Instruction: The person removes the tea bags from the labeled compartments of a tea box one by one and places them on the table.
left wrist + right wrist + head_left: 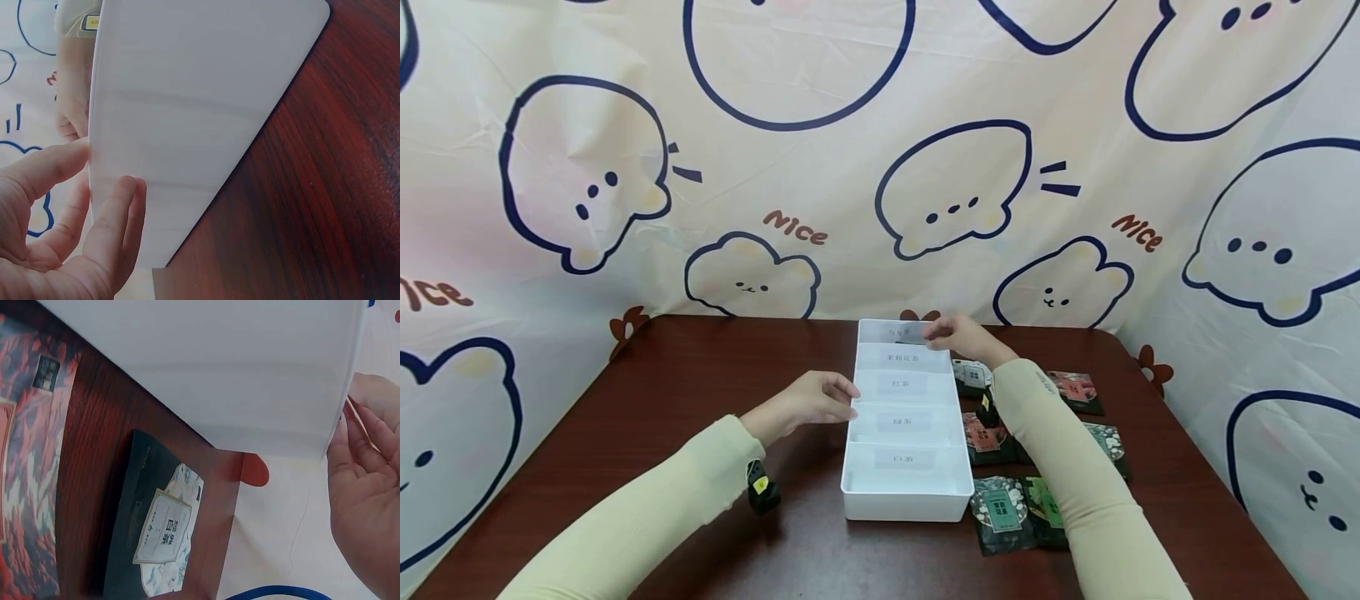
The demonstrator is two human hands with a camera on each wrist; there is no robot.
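Note:
A long white tray (906, 507) with several labelled compartments stands in the middle of a dark red-brown table (700, 392). My left hand (820, 404) lies against the tray's left wall about halfway along. In the left wrist view that hand's (81, 231) thumb and straight fingers touch the outer wall of the tray (200, 94). My right hand (955, 336) is at the tray's far right corner. Its fingers (369, 481) lie straight beside the end of the tray (219, 362). Neither hand holds anything.
Several flat tea packets lie right of the tray: a black one with a green label (1000, 512), a green one (1047, 504), red ones (985, 437) (1075, 390), and a black-and-white one (156, 531). A cartoon-print cloth (880, 167) walls in the table's back and sides.

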